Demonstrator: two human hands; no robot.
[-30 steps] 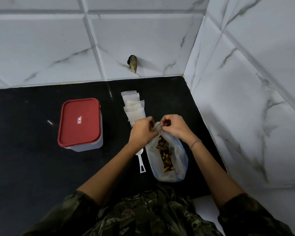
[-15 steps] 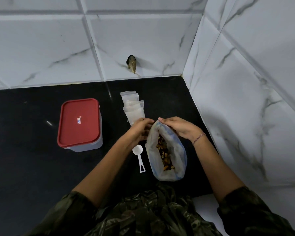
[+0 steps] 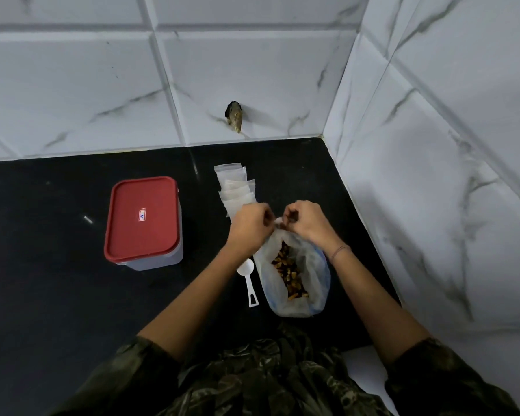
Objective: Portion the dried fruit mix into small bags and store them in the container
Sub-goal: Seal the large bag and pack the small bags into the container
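A black desk fills the lower left. On it stands 1 pale container, its red lid on and a small label at the lid's middle. To its right, near the back tiles, a fanned stack of small clear bags lies flat, its nearer end hidden by the left hand. On the wall above the stack, a small dark stub sticks out of a tile.

The left hand's grip is clenched, fingers curled and pinching the gathered top edge of the plastic bag. Below that wrist a white scoop lies on the desk, bowl away from the person, just beside the bag's left side.

The bag (translucent, bluish along its right edge) lies on the desk, and the dried fruit mix shows inside as brown and orange pieces. The right hand pinches the same top edge, its grip likewise closed on the plastic; the 2 hands nearly meet. A thin band circles the right wrist.
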